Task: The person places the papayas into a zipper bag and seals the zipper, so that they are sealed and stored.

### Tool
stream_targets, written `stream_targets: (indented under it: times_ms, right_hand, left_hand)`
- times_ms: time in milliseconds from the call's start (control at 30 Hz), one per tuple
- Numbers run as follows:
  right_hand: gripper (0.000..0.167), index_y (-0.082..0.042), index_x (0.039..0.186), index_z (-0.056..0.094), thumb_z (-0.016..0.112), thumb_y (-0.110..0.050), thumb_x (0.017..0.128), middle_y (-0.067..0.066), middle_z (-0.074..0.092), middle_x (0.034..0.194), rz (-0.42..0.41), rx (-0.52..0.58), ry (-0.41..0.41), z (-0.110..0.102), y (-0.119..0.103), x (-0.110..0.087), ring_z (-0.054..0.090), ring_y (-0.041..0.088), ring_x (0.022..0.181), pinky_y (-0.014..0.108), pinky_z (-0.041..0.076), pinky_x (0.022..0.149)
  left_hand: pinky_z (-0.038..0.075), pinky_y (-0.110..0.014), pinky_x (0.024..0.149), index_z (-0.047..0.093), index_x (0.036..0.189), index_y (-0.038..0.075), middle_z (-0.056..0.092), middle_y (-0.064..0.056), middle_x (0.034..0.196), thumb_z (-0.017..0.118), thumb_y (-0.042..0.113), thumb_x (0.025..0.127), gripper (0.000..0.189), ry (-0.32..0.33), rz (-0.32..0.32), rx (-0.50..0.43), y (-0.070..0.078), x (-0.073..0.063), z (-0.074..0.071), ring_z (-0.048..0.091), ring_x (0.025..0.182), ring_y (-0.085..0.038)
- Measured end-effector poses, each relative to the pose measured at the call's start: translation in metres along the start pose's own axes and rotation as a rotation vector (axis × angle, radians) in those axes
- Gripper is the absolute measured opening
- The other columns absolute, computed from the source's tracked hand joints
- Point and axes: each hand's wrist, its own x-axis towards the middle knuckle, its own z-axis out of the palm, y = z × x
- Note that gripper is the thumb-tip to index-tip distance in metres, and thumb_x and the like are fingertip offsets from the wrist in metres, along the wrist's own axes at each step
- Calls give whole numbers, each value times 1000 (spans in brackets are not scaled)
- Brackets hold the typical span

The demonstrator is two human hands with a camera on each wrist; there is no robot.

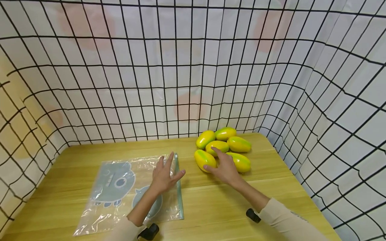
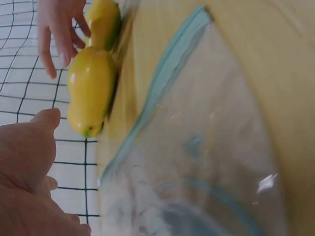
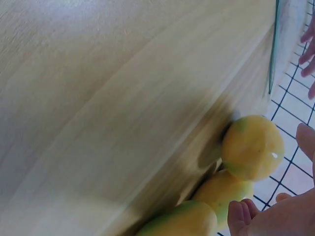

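Several yellow-green mangoes (image 1: pixel 238 144) lie grouped at the back right of the table. My right hand (image 1: pixel 225 169) hovers over the near ones with its fingers spread, the thumb close to the front-left mango (image 1: pixel 205 159). In the right wrist view a mango (image 3: pixel 253 147) sits just beyond the thumb, and nothing is in the grasp. A clear zip bag (image 1: pixel 132 170) printed with blue-grey cartoon figures lies flat at the left, its green zip edge (image 1: pixel 180 197) facing right. Over that edge my left hand (image 1: pixel 164 175) is held with fingers apart, holding nothing.
The wooden table (image 1: pixel 211 211) is bordered at the back and sides by a black wire grid (image 1: pixel 178 67) in front of white patterned sheeting. Black straps with small cameras (image 1: pixel 252 216) sit at both wrists. The mangoes lie near the table's back edge.
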Motion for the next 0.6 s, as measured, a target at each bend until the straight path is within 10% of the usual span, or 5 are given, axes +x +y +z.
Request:
stream_targets:
  times_ms: [400,600]
  right_hand:
    - [79,-13,151,46,83,-33,83,21,59,136,-9,-9,21,21,3,2,51,43,128,59,39,109]
    - [76,-12,148,49,84,-29,82,23,59,133,-20,-24,53,28,6,0,51,43,126,58,40,108]
  left_hand:
    - [34,-68,103,46,146,-1,48,-36,134,76,26,85,74,34,29,24,-9,-8,17,46,127,-52]
    - [19,-77,111,52,140,-3,39,-41,147,77,29,84,69,1,19,24,-10,-10,21,32,141,-55]
